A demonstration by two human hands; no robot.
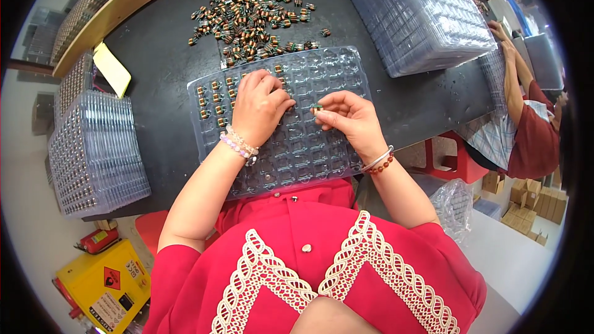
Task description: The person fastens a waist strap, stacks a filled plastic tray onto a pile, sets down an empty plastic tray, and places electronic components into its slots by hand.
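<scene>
A clear plastic blister tray (288, 166) with rows of small pockets lies in front of me on the dark table. Small copper-wound coils (216, 98) fill several pockets on its left side. My left hand (260, 104) rests over the upper middle of the tray, fingers curled together; whatever is at their tips is hidden. Between thumb and fingertips, my right hand (352, 120) pinches one coil (317, 109) with a green end, just above the tray's right half. Beyond the tray is a loose heap of the same coils (247, 15).
Tall stacks of clear trays stand at the left (102, 154) and the far right (421, 18). A yellow card (112, 69) sticks up by the left stack. On the right, another person's arm (512, 80) reaches along the table, near a red stool (455, 158). A yellow box (105, 284) stands lower left.
</scene>
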